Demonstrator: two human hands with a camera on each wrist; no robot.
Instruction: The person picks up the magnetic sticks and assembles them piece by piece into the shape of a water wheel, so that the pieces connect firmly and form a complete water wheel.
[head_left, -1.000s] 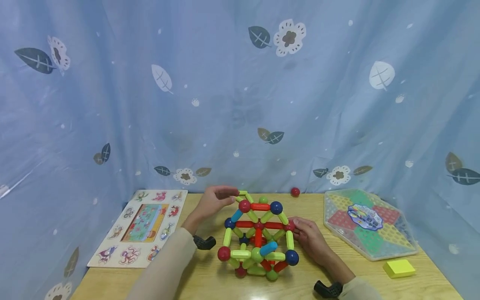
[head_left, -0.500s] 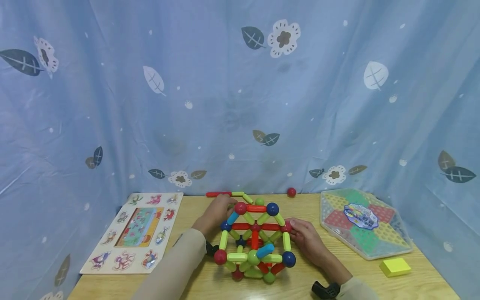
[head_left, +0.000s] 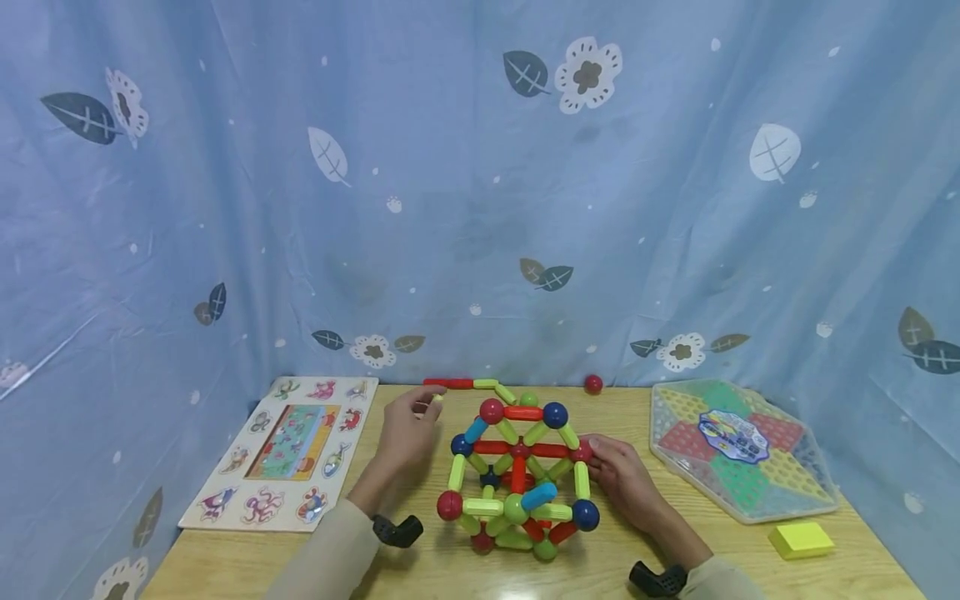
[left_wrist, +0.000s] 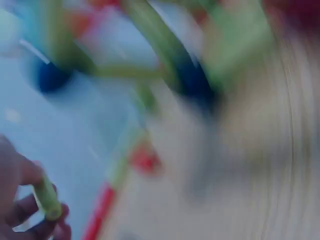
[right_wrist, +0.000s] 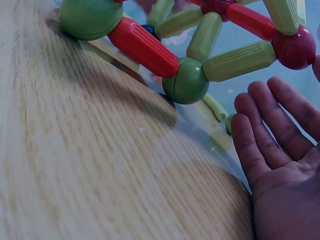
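A magnetic rod-and-ball structure [head_left: 519, 483] of red, yellow-green and blue pieces stands on the table in front of me. Left of its top, my left hand [head_left: 408, 425] pinches a short yellow-green magnetic rod [left_wrist: 48, 200] between thumb and fingers, away from the structure. My right hand [head_left: 618, 475] is at the structure's right side, its fingertips against a red ball [right_wrist: 294, 47]. In the right wrist view those fingers are extended and the palm faces the camera. The left wrist view is blurred.
Behind the structure lies a line of loose red rods [head_left: 450, 383] and yellow-green rods [head_left: 486, 384], with a green ball [head_left: 528, 400] nearby. A red ball [head_left: 593, 384] sits farther right. A sea-animal puzzle board [head_left: 225, 500] lies left; a star-patterned game board [head_left: 738, 442] and yellow block [head_left: 801, 540] lie right.
My left hand reached in behind the structure's upper left, then drew back left with a yellow-green rod in its fingers. My right hand has stayed at the red ball.
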